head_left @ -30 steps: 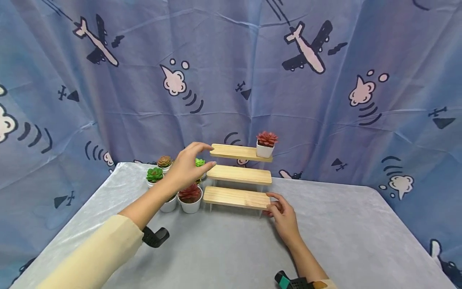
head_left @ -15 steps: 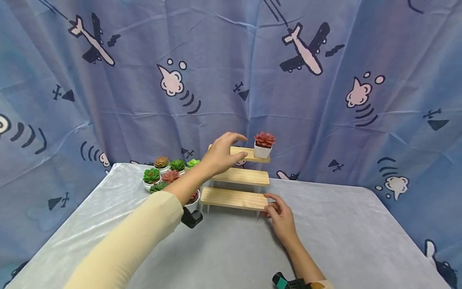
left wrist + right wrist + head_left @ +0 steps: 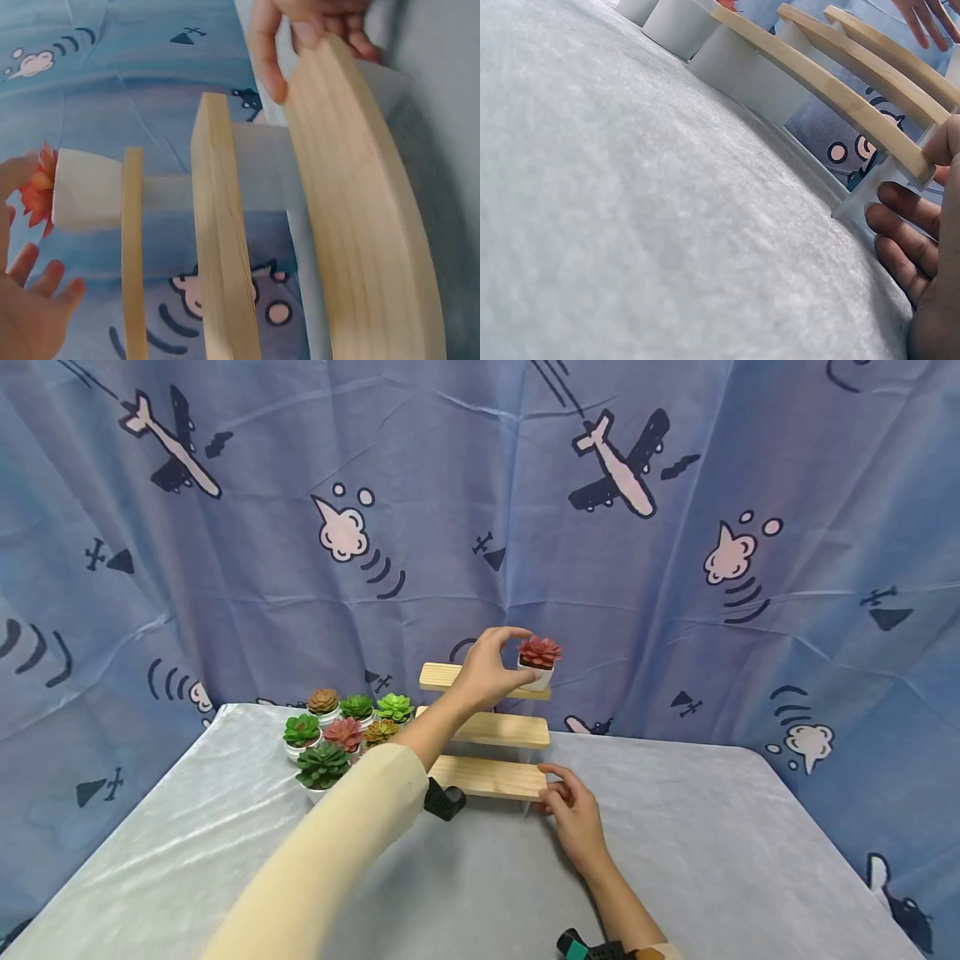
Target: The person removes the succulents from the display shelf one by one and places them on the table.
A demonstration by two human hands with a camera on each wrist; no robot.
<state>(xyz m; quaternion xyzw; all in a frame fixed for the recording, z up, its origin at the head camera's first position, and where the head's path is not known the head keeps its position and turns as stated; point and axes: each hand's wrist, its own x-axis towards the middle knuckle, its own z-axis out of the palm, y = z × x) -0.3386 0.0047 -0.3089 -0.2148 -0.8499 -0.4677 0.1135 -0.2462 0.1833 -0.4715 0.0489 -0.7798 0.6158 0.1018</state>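
A three-tier wooden display stand (image 3: 487, 778) stands on the cloth, its steps rising toward the back. On the right end of its top step sits a red succulent (image 3: 539, 651) in a white square pot (image 3: 88, 189). My left hand (image 3: 483, 672) is at that plant, thumb and forefinger spread around it. In the left wrist view the other fingers (image 3: 51, 277) are extended and apart from the pot; a firm grip does not show. My right hand (image 3: 579, 827) pinches the right end of the lowest step between thumb and forefinger, its other fingers (image 3: 907, 232) below the board beside the clear support.
Several potted succulents stand left of the stand, among them a dark green one (image 3: 322, 766), a pink one (image 3: 344, 733) and a brown one (image 3: 323, 700). My left sleeve hides part of the group. Behind the table (image 3: 675, 843) hangs a blue airplane-print curtain (image 3: 420, 443).
My left hand has moved right, from above the potted plants across the stand to the red succulent. My right hand has stayed on the lowest step. The head view has shifted slightly.
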